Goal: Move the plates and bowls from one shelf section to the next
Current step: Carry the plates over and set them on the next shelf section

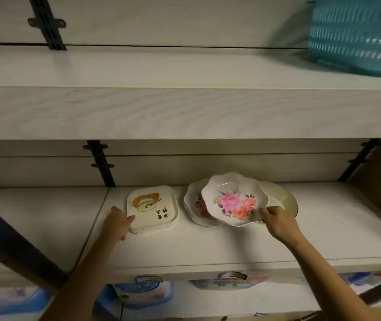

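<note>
Little seems done: the floral bowl (234, 200) is pinched by the right hand (277, 220) and tilted above the bowl stack (196, 205), while the square plate stack (152, 209) is touched by the open left hand (116, 224), all within one shelf section (323, 228).

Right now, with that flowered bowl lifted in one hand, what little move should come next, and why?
Probably carry the flowered bowl leftward, toward the section past the shelf seam. The right hand pinches its rim and holds it tilted above the scalloped stack, so it is already free. The left hand rests against the square plates, seemingly ready to shift those too.
</note>
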Available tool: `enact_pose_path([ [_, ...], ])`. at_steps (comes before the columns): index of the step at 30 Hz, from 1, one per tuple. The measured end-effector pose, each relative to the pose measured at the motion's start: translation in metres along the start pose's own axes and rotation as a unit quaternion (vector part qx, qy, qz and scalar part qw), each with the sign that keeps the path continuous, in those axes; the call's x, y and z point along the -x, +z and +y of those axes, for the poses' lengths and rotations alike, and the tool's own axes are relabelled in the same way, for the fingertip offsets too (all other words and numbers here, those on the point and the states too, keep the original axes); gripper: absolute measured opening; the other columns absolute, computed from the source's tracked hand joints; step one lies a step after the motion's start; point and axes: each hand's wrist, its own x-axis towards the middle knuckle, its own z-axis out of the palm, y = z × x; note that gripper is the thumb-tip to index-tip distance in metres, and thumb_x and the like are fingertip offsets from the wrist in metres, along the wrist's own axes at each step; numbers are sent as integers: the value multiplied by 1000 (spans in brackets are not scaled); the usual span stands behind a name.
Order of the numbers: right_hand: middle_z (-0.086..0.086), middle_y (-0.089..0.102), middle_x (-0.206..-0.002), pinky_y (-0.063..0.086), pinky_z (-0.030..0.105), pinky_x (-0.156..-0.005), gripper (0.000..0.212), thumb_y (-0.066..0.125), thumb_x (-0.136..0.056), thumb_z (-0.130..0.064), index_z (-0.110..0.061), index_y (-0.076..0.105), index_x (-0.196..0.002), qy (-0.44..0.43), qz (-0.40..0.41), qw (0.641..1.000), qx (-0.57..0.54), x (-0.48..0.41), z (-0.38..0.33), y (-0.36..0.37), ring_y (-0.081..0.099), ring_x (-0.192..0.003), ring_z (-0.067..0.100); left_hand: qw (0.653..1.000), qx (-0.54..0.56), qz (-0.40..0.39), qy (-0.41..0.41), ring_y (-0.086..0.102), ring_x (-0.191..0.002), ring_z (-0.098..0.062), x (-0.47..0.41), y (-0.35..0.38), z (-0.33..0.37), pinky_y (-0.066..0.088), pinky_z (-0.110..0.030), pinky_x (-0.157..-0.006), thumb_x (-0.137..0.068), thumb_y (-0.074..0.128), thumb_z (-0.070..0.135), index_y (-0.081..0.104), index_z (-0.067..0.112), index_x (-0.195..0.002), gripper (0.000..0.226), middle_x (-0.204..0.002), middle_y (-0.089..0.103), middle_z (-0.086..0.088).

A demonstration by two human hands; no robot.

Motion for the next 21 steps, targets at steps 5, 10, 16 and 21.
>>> enact_pose_path([
  [5, 18, 62, -85, 35, 30, -67, 44, 34, -98, -34, -4, 60, -79, -28, -29, 998, 39, -25, -15, 20, 58, -84, 37, 995, -25, 72, 65, 62, -87, -34, 9, -8, -2, 52, -39, -67, -90, 52, 32, 41, 2, -116, 41, -107, 60, -21],
  [10, 22, 63, -113, 42, 34, -79, 47, 31, -98, -35, 0, 62, -106, -22, -57, 994, 89, -40, -32, 32, 58, -104, 38, 994, -18, 55, 96, 62, -91, -35, 23, -21, -4, 52, -40, -77, -90, 52, 32, 43, 9, -115, 36, -102, 64, -19],
  [16, 16, 60, -124, 44, 34, -90, 45, 32, -97, -39, -10, 58, -120, -3, -80, 985, 153, -51, -41, 26, 56, -112, 34, 990, -5, 56, 126, 56, -66, -20, 40, -28, -10, 44, -27, -58, -91, 51, 25, 45, 8, -114, 30, -74, 59, -6],
  [21, 15, 60, -122, 45, 35, -86, 52, 29, -96, -47, -9, 55, -120, -63, -29, 968, 239, -42, -42, 18, 56, -112, 34, 989, -9, 42, 145, 47, -49, -12, 50, -30, -18, 37, -21, -47, -92, 49, 26, 49, 9, -105, 22, -69, 59, -5],
])
